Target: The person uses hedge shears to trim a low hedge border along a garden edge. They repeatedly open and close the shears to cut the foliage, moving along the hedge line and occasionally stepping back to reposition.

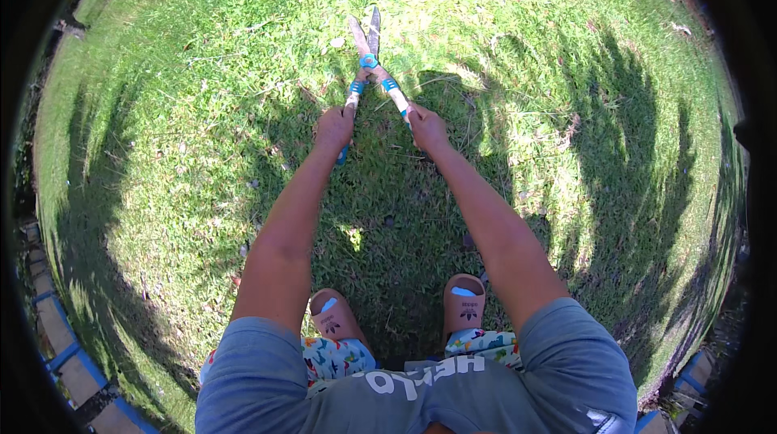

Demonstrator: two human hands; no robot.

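A pair of hedge shears with blue-and-white handles points away from me, low over the lawn. Its two blades are parted in a narrow V, and the metal looks stained. My left hand is wrapped around the left handle, whose blue end shows below the fist. On the right handle, my right hand has a closed grip that hides most of its lower part. Both arms reach straight forward. Short grass surrounds the blades; whether they touch it I cannot tell.
My feet in brown Adidas slides stand apart on the grass. Paving slabs with blue edges run along the lower left, with similar blue-edged blocks at lower right. Small pale bits and dry stems lie scattered. Shadows stripe the lawn.
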